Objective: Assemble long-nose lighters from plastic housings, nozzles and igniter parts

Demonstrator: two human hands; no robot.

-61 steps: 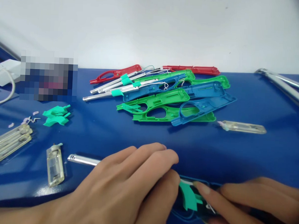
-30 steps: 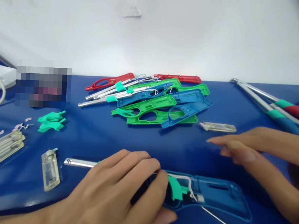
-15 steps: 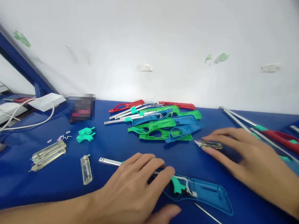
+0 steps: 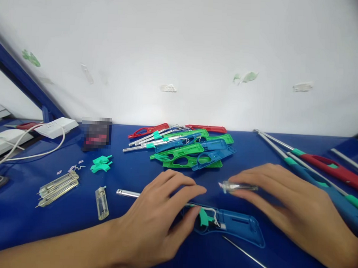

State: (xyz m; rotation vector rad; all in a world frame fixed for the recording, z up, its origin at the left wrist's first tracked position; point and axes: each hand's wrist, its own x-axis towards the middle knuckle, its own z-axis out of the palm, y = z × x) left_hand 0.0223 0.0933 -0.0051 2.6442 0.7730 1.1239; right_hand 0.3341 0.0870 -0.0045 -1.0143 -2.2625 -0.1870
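Between the thumb and fingers of my right hand (image 4: pixel 294 210) is a clear lighter fuel tank (image 4: pixel 238 187), a little blurred, with a small nozzle pointing left. My left hand (image 4: pixel 160 216) arches over a blue lighter casing half (image 4: pixel 240 227), thumb and forefinger apart near its middle; whether they touch it is hard to see. A green trigger (image 4: pixel 204 217) and a white wire lie inside this casing. The metal tube (image 4: pixel 127 193) sticks out left from beneath my left hand. Below the casing lies a thin metal rod (image 4: pixel 245 253).
Green, blue and red casing halves (image 4: pixel 184 150) are piled near the wall. At left lie several clear tanks (image 4: pixel 58 188), one separate tank (image 4: pixel 101 203) and green triggers (image 4: pixel 101 163). Long lighters (image 4: pixel 332 164) lie at right. A white power strip (image 4: pixel 57 127) and cable stand far left.
My right hand has brought the fuel tank left and nearer, toward the blue casing. My left thumb has moved up toward the forefinger. The view has shifted slightly.
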